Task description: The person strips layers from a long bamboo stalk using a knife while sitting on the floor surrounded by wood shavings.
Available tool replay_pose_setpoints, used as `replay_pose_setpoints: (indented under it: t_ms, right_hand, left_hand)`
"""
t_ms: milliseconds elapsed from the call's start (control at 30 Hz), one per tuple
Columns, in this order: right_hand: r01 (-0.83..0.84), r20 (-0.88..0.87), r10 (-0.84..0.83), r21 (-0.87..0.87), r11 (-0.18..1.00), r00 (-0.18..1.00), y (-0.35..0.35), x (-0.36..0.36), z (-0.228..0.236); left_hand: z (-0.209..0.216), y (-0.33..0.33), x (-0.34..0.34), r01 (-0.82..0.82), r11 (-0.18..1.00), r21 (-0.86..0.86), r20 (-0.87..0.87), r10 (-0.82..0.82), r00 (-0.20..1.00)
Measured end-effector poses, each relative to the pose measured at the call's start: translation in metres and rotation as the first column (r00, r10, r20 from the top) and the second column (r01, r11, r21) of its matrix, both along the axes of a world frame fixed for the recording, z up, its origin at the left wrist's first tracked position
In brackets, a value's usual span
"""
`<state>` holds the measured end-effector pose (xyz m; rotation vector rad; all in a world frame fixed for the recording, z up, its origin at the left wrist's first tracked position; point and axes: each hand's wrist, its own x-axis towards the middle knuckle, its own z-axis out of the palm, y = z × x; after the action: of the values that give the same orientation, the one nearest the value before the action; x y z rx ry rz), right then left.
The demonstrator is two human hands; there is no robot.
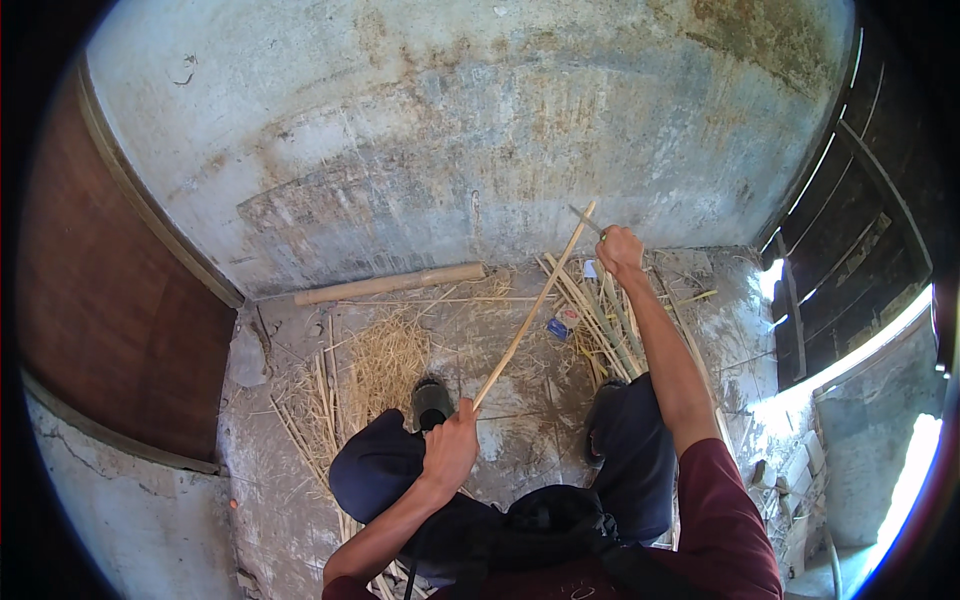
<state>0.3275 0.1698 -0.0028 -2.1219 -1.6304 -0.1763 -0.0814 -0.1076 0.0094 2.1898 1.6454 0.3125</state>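
Observation:
My left hand [452, 447] is closed around the lower end of a long, pale bamboo strip [530, 315]. The strip slants up and away to the right, its far end in front of the wall. My right hand [621, 252] is stretched forward, fingers wrapped round the handle of a knife [586, 219]. The knife's narrow blade points up and left and crosses the strip close to its far tip. Most of the knife handle is hidden in my fist.
A heap of pale shavings [385, 365] lies left of my feet. Split bamboo strips [600, 320] lie bundled on the right. One thick bamboo pole [390, 285] rests along the stained wall [480, 150]. Dark wooden boards [860, 230] stand at the right, a brown door [120, 280] at the left.

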Motion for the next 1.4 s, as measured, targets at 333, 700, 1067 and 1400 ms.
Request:
replay_pose_setpoints:
  t_ms: [333,700,1067,1400]
  right_hand:
    - [0.098,-0.037,-0.103,-0.128,0.987,0.994,-0.001,0.029,0.002]
    - [0.290,-0.163,-0.343,-0.277,0.916,0.925,-0.019,0.073,-0.017]
    - [-0.296,-0.956,-0.258,-0.289,0.911,0.140,-0.028,0.094,-0.032]
    - [-0.446,-0.972,-0.151,-0.217,0.869,0.178,-0.047,0.063,0.023]
  left_hand:
    - [-0.001,-0.008,-0.003,0.029,0.998,-0.064,-0.002,-0.029,1.000]
    - [-0.004,-0.003,-0.004,0.115,0.992,-0.059,0.118,-0.107,0.987]
    - [-0.004,0.026,-0.007,0.145,0.979,-0.145,0.381,-0.080,0.921]
    - [-0.006,0.031,0.020,0.236,0.960,-0.153,0.379,-0.163,0.911]
